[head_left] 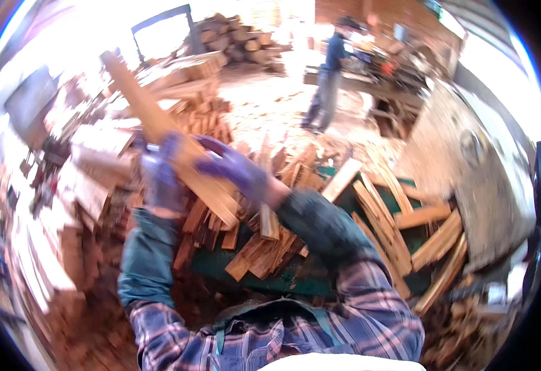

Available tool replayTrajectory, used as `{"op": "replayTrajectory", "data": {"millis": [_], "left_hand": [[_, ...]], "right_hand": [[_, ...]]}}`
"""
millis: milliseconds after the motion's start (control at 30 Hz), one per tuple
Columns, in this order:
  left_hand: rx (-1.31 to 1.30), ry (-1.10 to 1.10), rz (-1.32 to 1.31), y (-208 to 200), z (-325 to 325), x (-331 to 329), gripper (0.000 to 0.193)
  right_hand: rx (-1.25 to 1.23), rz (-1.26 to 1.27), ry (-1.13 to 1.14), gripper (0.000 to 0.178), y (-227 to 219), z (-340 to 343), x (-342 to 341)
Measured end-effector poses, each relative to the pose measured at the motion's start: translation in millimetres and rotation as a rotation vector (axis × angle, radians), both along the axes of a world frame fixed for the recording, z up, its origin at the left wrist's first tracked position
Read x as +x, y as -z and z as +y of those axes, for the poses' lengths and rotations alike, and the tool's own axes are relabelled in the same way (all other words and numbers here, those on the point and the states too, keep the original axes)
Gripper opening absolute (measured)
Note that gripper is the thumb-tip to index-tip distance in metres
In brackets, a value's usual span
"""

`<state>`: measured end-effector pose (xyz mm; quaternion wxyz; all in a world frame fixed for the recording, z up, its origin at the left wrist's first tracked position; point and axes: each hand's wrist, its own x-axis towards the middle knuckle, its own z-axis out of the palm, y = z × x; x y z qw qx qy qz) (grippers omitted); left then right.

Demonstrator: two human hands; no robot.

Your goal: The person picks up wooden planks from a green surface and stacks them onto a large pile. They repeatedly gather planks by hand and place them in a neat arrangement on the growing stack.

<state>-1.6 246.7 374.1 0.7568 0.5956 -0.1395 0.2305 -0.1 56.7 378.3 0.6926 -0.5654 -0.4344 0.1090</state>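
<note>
**Wood plank: long axis runs upper-left to lower-right, both hands on it**

Wood plank [159,123] is held up over the split-wood pile [270,235]. Left hand [161,179], fingers wrapped on its lower part. Right hand [236,170] just beside, fingers clamped over the same stretch. Green bin [344,272] sits below.

Strong daylight is admitted from the open doorway [162,37] at the top, where detail is blown out; the right rim is also glared; motion blur is spread throughout; straight edges are bent toward the dark fisheye border.
</note>
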Motion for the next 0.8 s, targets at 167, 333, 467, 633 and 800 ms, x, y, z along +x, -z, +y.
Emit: {"op": "replayTrajectory", "data": {"millis": [167,333,467,633,800], "left_hand": [[0.267,-0.287,0.07,-52.8,99.8,100.2,0.049],[0.774,-0.052,-0.171,146.5,-7.7,43.2,0.038],[0.513,0.453,0.508,312.3,-102.7,-52.5,0.026],[0.465,0.993,1.069,379.4,-202.6,-141.0,0.043],[0.566,0.958,0.838,374.4,-307.2,-164.0,0.085]], "right_hand": [[-0.087,0.163,0.105,0.052,13.8,72.7,79.7],[-0.426,0.242,0.31,0.044,196.3,26.7,-8.6],[-0.21,0.507,0.482,0.038,294.6,-81.5,-115.7],[-0.179,0.793,1.15,0.042,337.8,-266.4,-176.3],[-1.43,0.226,1.738,0.088,341.9,-467.7,-159.7]]}}
